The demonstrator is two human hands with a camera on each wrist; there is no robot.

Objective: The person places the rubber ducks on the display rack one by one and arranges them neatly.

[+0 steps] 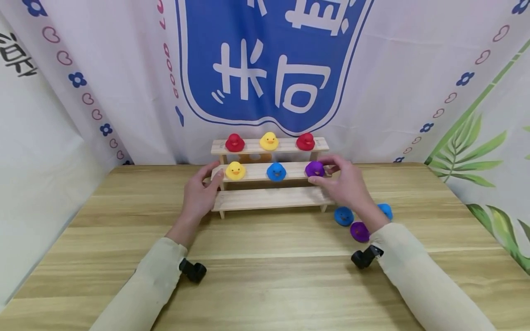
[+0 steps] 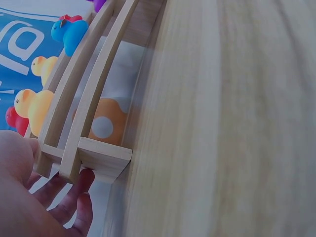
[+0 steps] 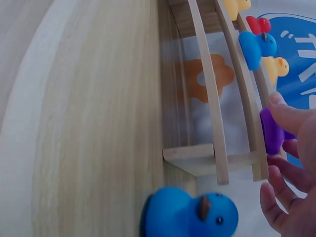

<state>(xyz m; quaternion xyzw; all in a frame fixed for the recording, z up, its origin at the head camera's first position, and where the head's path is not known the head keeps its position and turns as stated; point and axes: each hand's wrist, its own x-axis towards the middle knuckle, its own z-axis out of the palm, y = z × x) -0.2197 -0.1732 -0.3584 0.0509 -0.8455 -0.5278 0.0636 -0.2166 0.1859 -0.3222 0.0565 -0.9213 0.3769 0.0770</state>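
Pinching smooth, rounded purple duck (image 1: 313, 168) w/ R hand (image 1: 343, 181), at R end of mid tier (image 1: 256, 173). Gripping pale, slatted wooden rack (image 1: 273, 198) by L end w/ L hand (image 1: 199, 193). Set along same tier w/ squat yellow duck (image 1: 235, 170) & blue duck (image 1: 276, 171). Strewn nr R wrist w/ similar loose ducks (image 1: 344, 216), on streaky wood-grain tabletop (image 1: 265, 280). Backed by softly creased printed cloth (image 1: 141, 101).

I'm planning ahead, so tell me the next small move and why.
Probably ease the right hand off the purple duck it holds: that duck appears seated on the middle shelf, in line with the yellow duck and blue duck there.
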